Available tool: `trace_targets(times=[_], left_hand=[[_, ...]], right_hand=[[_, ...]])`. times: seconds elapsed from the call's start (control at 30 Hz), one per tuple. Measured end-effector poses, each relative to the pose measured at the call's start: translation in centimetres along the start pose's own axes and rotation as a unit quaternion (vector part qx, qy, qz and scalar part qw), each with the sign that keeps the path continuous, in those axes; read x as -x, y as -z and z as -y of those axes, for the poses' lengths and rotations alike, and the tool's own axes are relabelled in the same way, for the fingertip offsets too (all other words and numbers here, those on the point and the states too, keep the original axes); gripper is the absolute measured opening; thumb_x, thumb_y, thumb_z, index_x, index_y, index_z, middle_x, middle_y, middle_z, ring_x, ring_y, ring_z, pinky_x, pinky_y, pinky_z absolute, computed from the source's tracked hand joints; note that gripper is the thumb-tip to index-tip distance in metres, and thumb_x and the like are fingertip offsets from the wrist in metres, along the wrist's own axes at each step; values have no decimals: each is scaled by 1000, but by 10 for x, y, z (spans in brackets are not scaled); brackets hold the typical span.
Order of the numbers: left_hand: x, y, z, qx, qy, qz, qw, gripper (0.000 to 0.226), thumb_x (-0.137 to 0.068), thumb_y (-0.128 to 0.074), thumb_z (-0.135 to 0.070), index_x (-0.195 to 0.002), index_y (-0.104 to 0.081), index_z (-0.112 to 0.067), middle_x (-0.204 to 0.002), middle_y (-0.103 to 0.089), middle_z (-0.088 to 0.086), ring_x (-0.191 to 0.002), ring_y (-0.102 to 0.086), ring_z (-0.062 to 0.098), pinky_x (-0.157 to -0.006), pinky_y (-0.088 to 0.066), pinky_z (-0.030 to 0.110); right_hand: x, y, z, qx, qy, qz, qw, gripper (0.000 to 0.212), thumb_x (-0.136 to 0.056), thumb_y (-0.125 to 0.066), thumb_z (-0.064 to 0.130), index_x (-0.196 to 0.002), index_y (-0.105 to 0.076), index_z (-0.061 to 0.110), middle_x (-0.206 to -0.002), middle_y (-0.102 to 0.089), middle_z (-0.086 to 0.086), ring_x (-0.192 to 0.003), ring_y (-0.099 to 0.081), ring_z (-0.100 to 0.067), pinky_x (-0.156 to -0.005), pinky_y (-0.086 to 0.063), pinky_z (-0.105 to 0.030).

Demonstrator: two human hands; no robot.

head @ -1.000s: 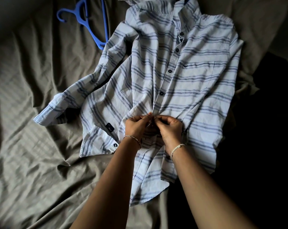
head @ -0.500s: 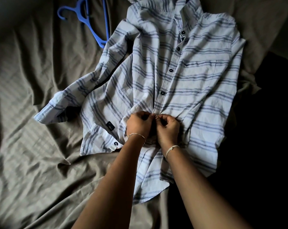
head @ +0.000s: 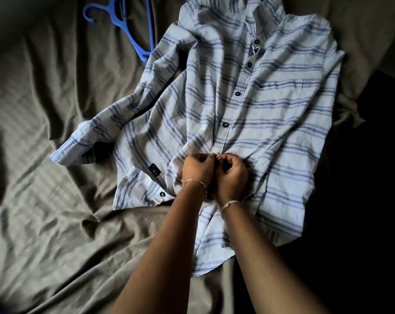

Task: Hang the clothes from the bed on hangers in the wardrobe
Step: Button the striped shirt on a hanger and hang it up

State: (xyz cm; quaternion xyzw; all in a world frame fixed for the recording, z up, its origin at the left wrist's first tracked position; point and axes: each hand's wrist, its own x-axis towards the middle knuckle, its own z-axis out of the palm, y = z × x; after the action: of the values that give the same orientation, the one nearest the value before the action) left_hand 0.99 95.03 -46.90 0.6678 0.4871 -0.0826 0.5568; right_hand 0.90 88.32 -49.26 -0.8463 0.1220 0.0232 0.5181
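Head view: shirt (head: 271, 114) lies flat on the bed (head: 44, 177), centre frame. Left hand (head: 197, 169) and right hand (head: 231, 175) pinch its placket together, probably buttoning. Hanger (head: 126, 26) sits upper left, unused, so hanging's all still left.

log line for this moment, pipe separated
left hand: pinches shirt front | right hand: pinches shirt front | shirt: spread on bed | blue hanger: beside shirt, untouched
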Motion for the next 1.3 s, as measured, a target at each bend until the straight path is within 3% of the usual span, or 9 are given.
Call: trace_targets(times=[0.1, 0.2, 0.33, 0.43, 0.53, 0.73, 1.03, 1.17, 1.3], left_hand=[[2, 4, -4, 83, 21, 52, 995, 25, -90, -64, -18, -66, -63, -13, -63, -62, 6, -65, -57, 18, -68, -50, 31], [7, 8, -9, 157, 55, 113, 980, 25, -95, -57, -14, -70, -62, -11, -52, -63, 0, -49, -59, 11, -54, -50, 20], [2, 10, -8, 37, -5, 106, 994, 23, -94, -60, -21, -74, -63, -10, -56, -64, -3, -52, -58, 7, -59, -51, 24], [4, 17, 0, -140, -104, -37, 984, 14, -88, -65, -23, -94, -71, -11, -90, -69, 7, -85, -63, 21, -76, -46, 27], [12, 29, 14, -180, -146, -141, 962, 14, -80, -68, -15, -93, -73, -16, -97, -64, 10, -92, -60, 28, -76, -43, 29], [15, 45, 41, -193, -132, -116, 965, 16, -77, -74, -21, -92, -75, -16, -93, -70, 9, -88, -65, 25, -76, -44, 24], [11, 59, 45, -250, -161, -65, 953, 17, -80, -69, -11, -97, -73, -13, -97, -71, 11, -94, -63, 27, -75, -40, 24], [11, 62, 47, -237, -161, -56, 956, 16, -83, -67, -12, -98, -73, -14, -99, -72, 9, -95, -64, 25, -79, -42, 24], [22, 66, 44, -196, -161, -36, 967, 13, -82, -72, -20, -95, -74, -16, -93, -73, 4, -91, -65, 19, -68, -36, 14]], right_hand=[[1, 1, 11, -57, -77, -20, 995, 3, -86, -66, 6, -84, -68, 7, -83, -70, -10, -73, -60, -17, -70, -45, -21], [-3, 2, 19, -212, -237, -7, 948, 11, -87, -65, 3, -77, -68, 8, -75, -69, -9, -67, -63, -18, -67, -54, -29], [-8, 12, 20, -337, -353, 72, 870, 15, -88, -64, 0, -77, -67, 10, -60, -69, -4, -52, -64, -16, -51, -55, -26], [-4, 9, 15, -279, -292, 69, 912, 13, -85, -67, -1, -80, -71, 11, -78, -70, -14, -72, -64, -25, -74, -57, -42], [8, 6, 8, -141, -186, 41, 972, 4, -83, -70, 3, -82, -73, 6, -78, -69, -10, -74, -61, -20, -80, -56, -43], [43, 14, 11, 93, -93, 94, 987, 17, -72, -74, 29, -71, -63, 15, -72, -69, 0, -70, -64, -21, -65, -49, -30], [49, 13, 13, 363, 107, 163, 911, 39, -85, -59, 37, -115, -48, 14, -105, -62, -9, -94, -64, -30, -65, -45, -34], [48, 21, 17, 366, 149, 166, 903, 27, -86, -57, 25, -109, -54, 12, -102, -64, -11, -94, -64, -32, -70, -47, -36], [56, 30, 11, 248, 141, 129, 950, 10, -86, -63, 19, -90, -65, 10, -92, -67, -12, -89, -61, -31, -72, -40, -33]])
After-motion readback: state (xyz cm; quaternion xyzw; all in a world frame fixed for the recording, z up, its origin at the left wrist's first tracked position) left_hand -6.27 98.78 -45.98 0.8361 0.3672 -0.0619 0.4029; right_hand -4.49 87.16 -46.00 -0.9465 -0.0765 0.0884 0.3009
